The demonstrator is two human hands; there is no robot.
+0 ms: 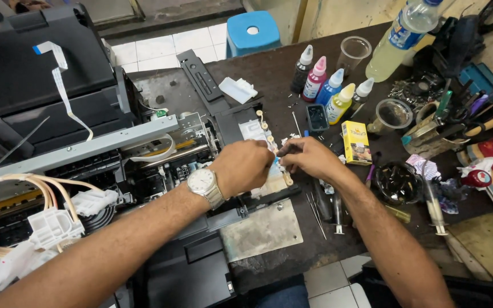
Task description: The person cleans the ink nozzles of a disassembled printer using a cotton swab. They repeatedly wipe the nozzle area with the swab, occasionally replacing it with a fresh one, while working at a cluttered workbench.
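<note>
Working over an opened printer (144,148) on a dark, stained surface (269,74). Left hand (242,167), wristwatch (205,185) on the wrist, curling its fingers together and pinching a small whitish part (274,171) from the left. Right hand (309,158) meeting it from the right, fingertips pressed together on the same part; exactly how each finger is gripping, impossible to tell, the knuckles hiding the contact. Part lying directly between the two hands, above a pale stained sheet (261,231) nearer the body.

Just beyond the right hand, standing: a small yellow box (356,141) and a dark square ink cartridge (317,118). Farther out from both hands, clustering: five small ink bottles (326,85) with black, pink, blue, yellow and white contents. Beyond those, sitting well apart from the hands: a clear plastic cup (353,52) and a large bottle of pale yellowish liquid (397,40). To the right of the right forearm, resting: a round black dish (396,182) and a syringe (433,205). Left of the left forearm, trailing: white tube connectors (52,228) with thin hoses.
</note>
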